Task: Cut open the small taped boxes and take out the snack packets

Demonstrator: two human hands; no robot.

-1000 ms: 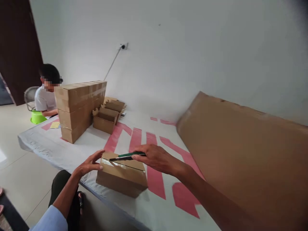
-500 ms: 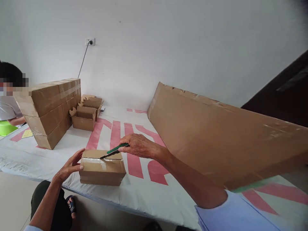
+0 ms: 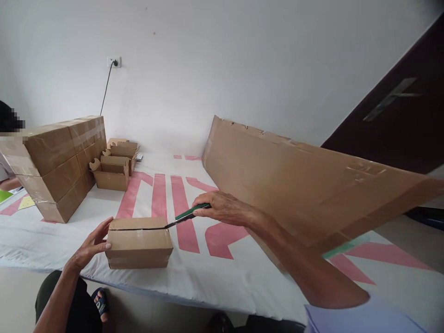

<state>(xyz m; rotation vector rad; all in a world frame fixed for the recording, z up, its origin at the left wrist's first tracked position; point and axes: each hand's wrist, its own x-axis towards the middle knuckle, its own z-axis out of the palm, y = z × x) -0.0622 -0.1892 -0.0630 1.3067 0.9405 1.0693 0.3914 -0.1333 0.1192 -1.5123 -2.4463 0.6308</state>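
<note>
A small brown cardboard box (image 3: pixel 138 245) lies near the front edge of the white and pink table cover (image 3: pixel 215 273). My left hand (image 3: pixel 90 244) rests against the box's left end with its fingers spread. My right hand (image 3: pixel 222 208) grips a green-handled utility knife (image 3: pixel 183 216). The blade tip sits at the right end of the seam on the box's top, and that seam shows as a dark slit.
A stack of taped cartons (image 3: pixel 57 162) stands at the left, with several small open boxes (image 3: pixel 113 167) beside it. A large flat cardboard sheet (image 3: pixel 294 180) leans along the right. Another person (image 3: pixel 7 152) sits behind the stack. A plug and cord (image 3: pixel 110 74) hang on the wall.
My right hand has drawn the knife rightward along the box's top seam, from the left part to the right end. My view has swung to the right.
</note>
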